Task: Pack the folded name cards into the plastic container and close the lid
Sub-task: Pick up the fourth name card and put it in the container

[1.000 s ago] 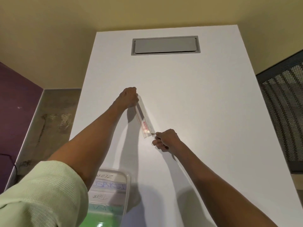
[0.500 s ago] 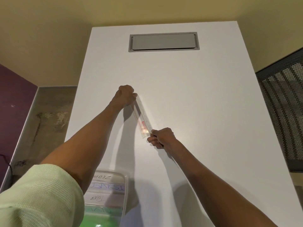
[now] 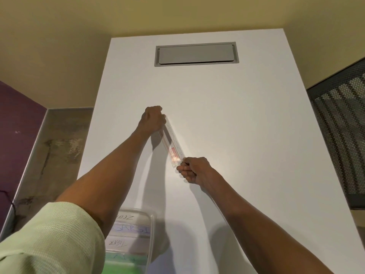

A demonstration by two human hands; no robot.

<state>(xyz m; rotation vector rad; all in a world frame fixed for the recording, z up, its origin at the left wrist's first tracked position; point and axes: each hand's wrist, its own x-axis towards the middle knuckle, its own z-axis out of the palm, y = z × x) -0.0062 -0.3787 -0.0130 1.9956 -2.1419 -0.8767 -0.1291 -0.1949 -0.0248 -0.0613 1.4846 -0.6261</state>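
Note:
A clear plastic lid [image 3: 172, 144] with a red label is held tilted, nearly edge-on, over the middle of the white table [image 3: 246, 135]. My left hand [image 3: 153, 119] grips its far end. My right hand [image 3: 194, 170] pinches its near end. The clear plastic container [image 3: 152, 232] stands open at the table's near edge, partly hidden by my left arm. Folded name cards [image 3: 131, 229] with handwritten names lie stacked inside it, white ones over a green one.
A grey rectangular hatch [image 3: 196, 54] is set into the far end of the table. A black mesh panel [image 3: 339, 135] stands off the right edge. Bare floor [image 3: 59, 147] and a purple wall lie to the left.
Both hands keep hold of the lid in about the same place over the table. Only the view has shifted slightly.

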